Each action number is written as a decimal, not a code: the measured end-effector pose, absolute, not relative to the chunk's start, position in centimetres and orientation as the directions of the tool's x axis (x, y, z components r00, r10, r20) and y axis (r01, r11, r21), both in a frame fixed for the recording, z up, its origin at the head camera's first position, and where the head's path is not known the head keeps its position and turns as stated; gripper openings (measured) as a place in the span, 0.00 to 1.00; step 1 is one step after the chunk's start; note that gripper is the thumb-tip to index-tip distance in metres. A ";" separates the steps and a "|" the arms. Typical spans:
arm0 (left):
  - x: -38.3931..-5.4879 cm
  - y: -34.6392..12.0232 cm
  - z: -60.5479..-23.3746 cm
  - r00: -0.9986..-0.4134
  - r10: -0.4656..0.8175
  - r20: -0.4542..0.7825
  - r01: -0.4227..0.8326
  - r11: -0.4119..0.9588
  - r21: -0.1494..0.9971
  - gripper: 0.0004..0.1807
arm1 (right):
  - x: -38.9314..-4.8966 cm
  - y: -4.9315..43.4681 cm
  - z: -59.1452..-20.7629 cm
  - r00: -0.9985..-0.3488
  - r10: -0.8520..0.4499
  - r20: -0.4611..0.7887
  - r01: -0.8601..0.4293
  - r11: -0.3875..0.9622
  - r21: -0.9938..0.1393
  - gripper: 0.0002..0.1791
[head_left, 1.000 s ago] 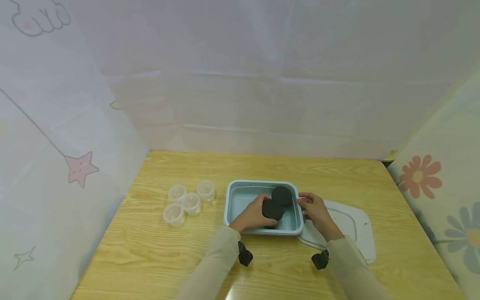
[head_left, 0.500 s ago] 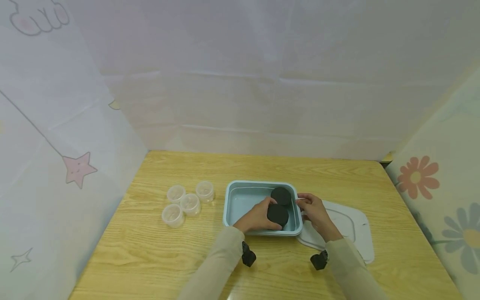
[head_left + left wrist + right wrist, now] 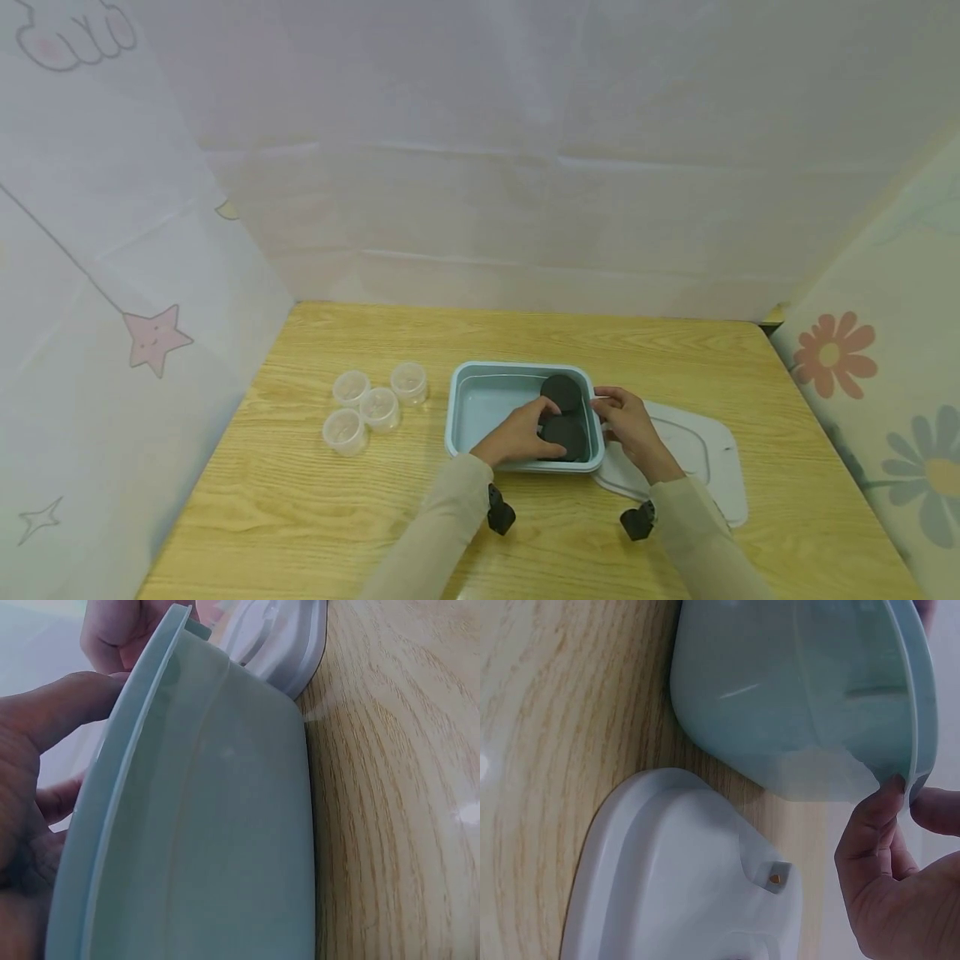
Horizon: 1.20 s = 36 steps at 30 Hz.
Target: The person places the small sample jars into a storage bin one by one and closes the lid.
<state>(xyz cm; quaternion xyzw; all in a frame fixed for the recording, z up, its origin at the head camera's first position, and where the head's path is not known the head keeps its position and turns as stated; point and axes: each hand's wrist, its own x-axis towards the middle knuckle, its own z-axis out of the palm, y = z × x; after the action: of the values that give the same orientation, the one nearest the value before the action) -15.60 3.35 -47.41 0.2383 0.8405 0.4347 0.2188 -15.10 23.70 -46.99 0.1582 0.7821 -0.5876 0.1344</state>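
A light blue rectangular plastic box (image 3: pixel 480 400) stands on the table, holding two black round pieces at its right end. My left hand (image 3: pixel 519 433) reaches in over the near left side, thumb and fingers curved round the nearer black round piece (image 3: pixel 567 437). The other black round piece (image 3: pixel 561 392) lies just behind it. My right hand (image 3: pixel 627 422) pinches the box's right rim between thumb and fingers, as the right wrist view shows of the rim (image 3: pixel 922 712). In the left wrist view, the box wall (image 3: pixel 225 810) hides the black pieces and part of my left hand (image 3: pixel 45 742).
A white lid (image 3: pixel 716 458) lies flat to the right, partly under my right forearm. Several small clear cups (image 3: pixel 380 410) stand grouped left of the box. Printed cloth walls (image 3: pixel 480 208) rise behind the wooden table (image 3: pixel 300 517) and along both sides.
My left hand has moved the nearer black round piece slightly right and toward the box's near right corner, where it now sits lower. My right hand has stayed at the rim.
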 end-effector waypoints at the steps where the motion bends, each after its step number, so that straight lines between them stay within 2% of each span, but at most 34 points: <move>1: -15.6 3.3 -47.4 -0.792 0.588 -0.162 0.208 0.510 0.835 0.30 | -15.1 23.7 -47.0 -0.914 0.088 -0.397 0.406 0.261 -0.876 0.23; 12: -15.8 3.2 -47.7 -0.810 0.558 -0.181 0.172 0.520 0.836 0.33 | -15.1 23.6 -46.8 -0.913 0.088 -0.399 0.407 0.276 -0.871 0.23; 27: -15.9 2.9 -47.9 -0.802 0.560 -0.206 0.133 0.503 0.854 0.30 | -15.2 23.7 -46.7 -0.917 0.068 -0.393 0.397 0.248 -0.884 0.23; 36: -16.3 1.2 -47.3 -0.814 0.537 -0.222 0.050 0.445 0.894 0.31 | -15.1 23.9 -46.9 -0.918 0.078 -0.389 0.395 0.260 -0.881 0.24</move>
<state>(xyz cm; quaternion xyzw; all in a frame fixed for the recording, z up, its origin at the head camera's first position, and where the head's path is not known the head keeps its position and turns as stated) -16.31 1.22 -47.33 0.1803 0.8135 0.4951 0.2461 -15.14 23.91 -46.94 0.1512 0.7821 -0.5893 0.1347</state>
